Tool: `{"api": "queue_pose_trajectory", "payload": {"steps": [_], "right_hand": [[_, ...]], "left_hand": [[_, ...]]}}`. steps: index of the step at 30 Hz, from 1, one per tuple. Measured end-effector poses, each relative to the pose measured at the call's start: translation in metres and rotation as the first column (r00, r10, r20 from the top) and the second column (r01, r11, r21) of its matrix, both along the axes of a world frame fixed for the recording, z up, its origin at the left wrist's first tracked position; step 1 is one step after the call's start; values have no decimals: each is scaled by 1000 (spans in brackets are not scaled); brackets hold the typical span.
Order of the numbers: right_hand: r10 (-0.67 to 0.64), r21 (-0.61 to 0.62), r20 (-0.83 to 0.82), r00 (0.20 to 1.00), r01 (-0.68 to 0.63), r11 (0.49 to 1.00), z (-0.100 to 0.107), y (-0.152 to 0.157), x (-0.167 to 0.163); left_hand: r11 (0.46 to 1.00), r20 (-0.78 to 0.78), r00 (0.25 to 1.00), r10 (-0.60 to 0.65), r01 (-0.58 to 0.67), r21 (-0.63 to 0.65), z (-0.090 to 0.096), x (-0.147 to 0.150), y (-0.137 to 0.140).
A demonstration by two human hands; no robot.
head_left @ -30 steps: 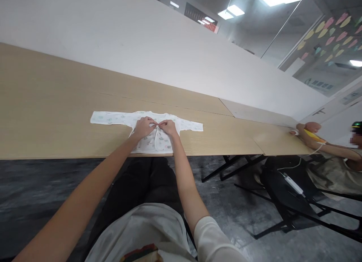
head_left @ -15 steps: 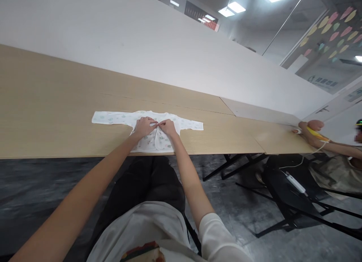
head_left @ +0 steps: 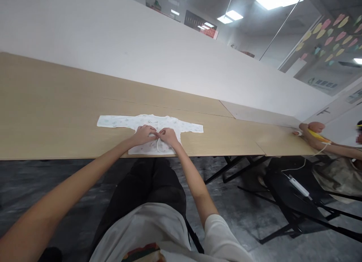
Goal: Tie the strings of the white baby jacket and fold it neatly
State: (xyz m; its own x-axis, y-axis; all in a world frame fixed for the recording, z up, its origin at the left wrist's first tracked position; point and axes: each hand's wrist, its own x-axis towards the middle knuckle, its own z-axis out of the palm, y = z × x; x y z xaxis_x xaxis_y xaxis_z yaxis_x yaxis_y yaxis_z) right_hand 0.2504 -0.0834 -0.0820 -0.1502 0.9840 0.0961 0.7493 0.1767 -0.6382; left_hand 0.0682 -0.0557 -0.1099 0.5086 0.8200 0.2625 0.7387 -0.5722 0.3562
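A white baby shirt (head_left: 152, 120) with a small print lies face up near the table's front edge, its sleeves spread to both sides. My left hand (head_left: 145, 134) pinches the front opening from the left, fingertips at the middle of the garment. Close beside it, almost touching, my right hand (head_left: 167, 136) grips the other front edge, thumb and fingers pressed together. A bit of the front panel is lifted and curls below the right hand. Whatever fastener lies between the fingertips is too small to make out.
The long wooden table (head_left: 70, 92) runs along a white partition (head_left: 169, 58). At the far right another person's arm (head_left: 316, 141) rests by a doll (head_left: 316, 127) in yellow. A black folding chair (head_left: 294, 194) holds a white power strip (head_left: 299, 187).
Both hands have shifted a little lower down the front opening, toward the hem. The right front panel is now more lifted and curled. The camera view has tilted slightly.
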Motion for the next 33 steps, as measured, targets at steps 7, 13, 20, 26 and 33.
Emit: {"api": "queue_pose_trajectory", "payload": {"steps": [7,13,20,26,33], "right_hand": [[28,-206,-151,988,-59,977,12,3,12],[20,-275,-196,980,-75,959,13,2,15],[13,-265,-189,982,-64,962,12,5,14],[-31,-281,-327,945,-66,957,7,9,20],[-29,-281,-410,912,-96,955,10,6,19]], "left_hand": [[999,107,994,12,-6,-49,1,9,-11],[996,169,985,-46,59,-73,-5,8,-7],[1000,159,987,6,-2,-28,-7,18,-7],[996,231,973,9,13,-92,-1,19,-9],[975,356,932,66,16,-220,1,15,-9]]}}
